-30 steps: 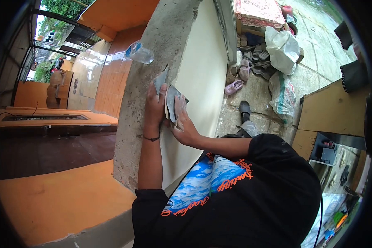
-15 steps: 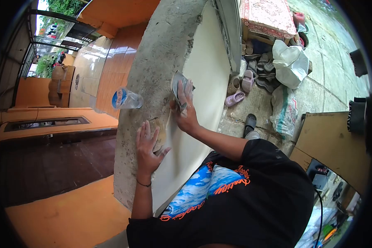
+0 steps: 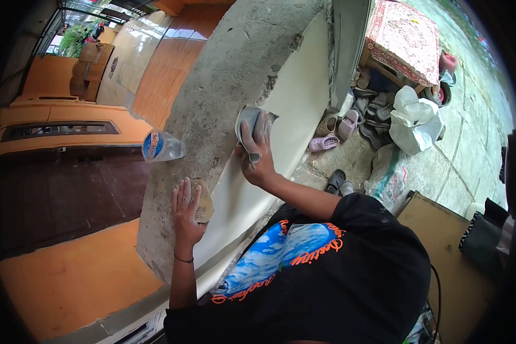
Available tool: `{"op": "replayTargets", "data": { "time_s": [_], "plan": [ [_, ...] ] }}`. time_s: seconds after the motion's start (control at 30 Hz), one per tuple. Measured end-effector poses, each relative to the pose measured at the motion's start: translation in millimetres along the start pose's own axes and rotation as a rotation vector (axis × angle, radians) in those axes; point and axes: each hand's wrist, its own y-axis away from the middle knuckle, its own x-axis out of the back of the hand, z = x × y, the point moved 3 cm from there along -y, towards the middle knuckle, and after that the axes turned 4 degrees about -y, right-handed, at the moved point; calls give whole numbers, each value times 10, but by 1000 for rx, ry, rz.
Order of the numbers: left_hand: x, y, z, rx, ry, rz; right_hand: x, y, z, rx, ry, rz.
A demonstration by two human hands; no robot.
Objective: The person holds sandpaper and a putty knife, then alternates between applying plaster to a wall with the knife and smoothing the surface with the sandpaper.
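So both hands are palm-down on this big concrete ledge, each one on a piece of what looks like sandpaper. The right hand has a grey sheet under its fingers, which sit close together with only small gaps. The sheet is bent, its edge curling up past the fingers on the left side, and a bit of it shows down by the knuckles too. It lies right about where the rough grey concrete meets the smooth cream face.

The left hand is lower down, fingers straight and slightly spread, partly covering a tan sheet with some printing on it. That sheet pokes out to the right of the fingers, near the cream edge. Can't really tell how hard either hand is gripping or pressing. Both have pale dust on the fingers.

Room-wise: bare concrete between the two hands, and a long clear run of it beyond the right one. The main thing in the way is a clear plastic cup with blue on one end, by the left edge of the concrete, near the left fingertips. The shoes and white bag are on the ground, well apart from the hands.
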Motion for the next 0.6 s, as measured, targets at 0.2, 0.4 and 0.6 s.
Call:
{"op": "replayTargets", "data": {
  "time_s": [0.2, 0.4, 0.6],
  "plan": [
    [-20, 4, -12, 12, -1, 9, 155, -692, 698, -557, -685, 473],
    [-25, -17, -22, 12, 31, 9, 295, -868, 568, -358, -527, 521],
    [-22, -29, -48, 69, 35, 26, 411, -895, 816, -369, -488, 401]
  ]
}}
